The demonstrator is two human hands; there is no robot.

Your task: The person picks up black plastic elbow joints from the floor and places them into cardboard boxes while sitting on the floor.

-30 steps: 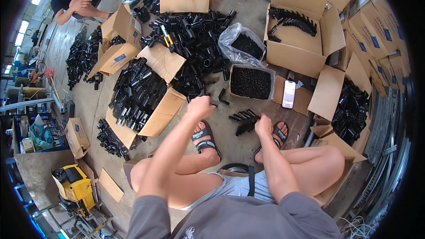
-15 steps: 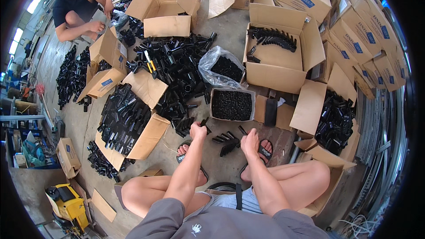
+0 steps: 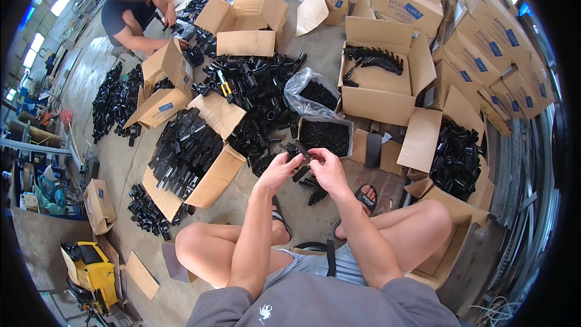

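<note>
In front of me my left hand [image 3: 279, 171] and my right hand [image 3: 328, 171] are close together, fingers closed round a black plastic tube-like part [image 3: 295, 149]. Its exact shape is partly hidden by the fingers. Below them on the floor, between my feet, lies a small group of similar black parts [image 3: 316, 194]. Just beyond my hands stands a small open carton [image 3: 351, 136] filled with tiny black pieces [image 3: 325, 138]. Left of it spreads a big loose heap of black tubular parts [image 3: 257, 112].
A clear plastic bag [image 3: 295, 89] of small black pieces sits behind the carton. An open cardboard box [image 3: 375, 104] at the right holds a row of black parts. A fuller box [image 3: 417, 139] stands at far right, another [image 3: 212, 175] at left. A co-worker [image 3: 130, 15] crouches far left.
My two hands have come together from either side, raised towards the carton, and now meet at the black part. The co-worker's arm has shifted near a box. The whole view has moved slightly.
</note>
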